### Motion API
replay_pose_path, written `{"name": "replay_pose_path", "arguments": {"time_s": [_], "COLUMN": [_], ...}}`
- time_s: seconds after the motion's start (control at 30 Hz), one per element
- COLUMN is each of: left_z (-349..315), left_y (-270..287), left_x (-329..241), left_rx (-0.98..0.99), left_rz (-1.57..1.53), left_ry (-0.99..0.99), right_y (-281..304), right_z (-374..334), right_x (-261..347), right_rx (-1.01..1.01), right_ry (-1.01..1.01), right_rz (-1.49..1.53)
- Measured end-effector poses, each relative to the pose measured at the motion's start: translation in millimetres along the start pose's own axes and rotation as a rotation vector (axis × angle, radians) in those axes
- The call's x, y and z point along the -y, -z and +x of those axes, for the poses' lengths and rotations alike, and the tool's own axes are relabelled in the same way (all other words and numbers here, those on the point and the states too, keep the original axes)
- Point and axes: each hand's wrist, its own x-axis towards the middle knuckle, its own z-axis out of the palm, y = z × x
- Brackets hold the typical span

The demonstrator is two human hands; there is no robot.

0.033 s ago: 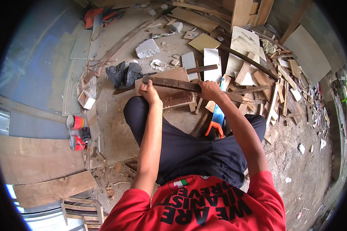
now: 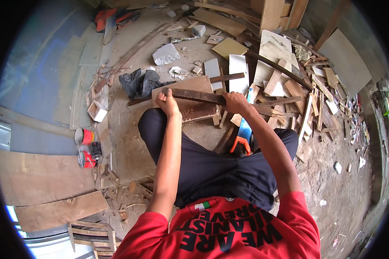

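The person sits on the dirt floor (image 2: 129,142) and holds a long dark strip of wood (image 2: 199,96) with both hands. The left hand (image 2: 167,103) is closed around the left end of the strip. The right hand (image 2: 234,102) is closed around it further to the right. The strip lies flat across a brown board (image 2: 194,110) that rests just past the knees, so the board seems to hold it up while the hands keep it steady.

A saw (image 2: 243,131) with a blue blade and an orange handle lies by the right leg, near the right hand and easy to reach. A dark cloth (image 2: 140,83) sits crumpled on the floor just left of the strip. Far to the right is a big pile of wood scraps (image 2: 307,95). On the left are small red cans (image 2: 87,146), near some flat planks (image 2: 39,177). It is hard to tell if the strip is touching the cloth, since its end is partly hidden there.
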Motion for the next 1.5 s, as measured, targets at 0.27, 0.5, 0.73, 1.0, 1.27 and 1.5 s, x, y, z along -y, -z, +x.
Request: {"name": "replay_pose_path", "arguments": {"time_s": [0.27,0.5,0.73,1.0,1.27,1.5], "left_z": [73.6,77.8,102.8,68.4,107.8,110.3], "left_y": [22.6,48.8,73.8,46.4,69.4,73.5], "left_x": [14.5,24.7,31.7,28.9,65.5,74.0], "left_rx": [0.147,0.282,0.244,0.155,0.074,0.072], "left_rz": [0.645,0.730,0.819,1.094,0.954,0.923], "left_ry": [0.118,0.370,0.159,0.119,0.185,0.196], "right_y": [-47.8,-48.2,-30.8,-30.2,-30.5,13.3], "right_z": [22.1,28.9,35.4,53.8,57.7,23.6], "right_x": [-33.4,-35.5,-7.9,-35.2,-43.5,-67.2], "right_rx": [0.087,0.079,0.097,0.102,0.060,0.183], "right_ry": [0.095,0.132,0.144,0.140,0.224,-0.011], "right_rz": [0.064,0.024,0.000,-0.026,0.019,0.297]}}
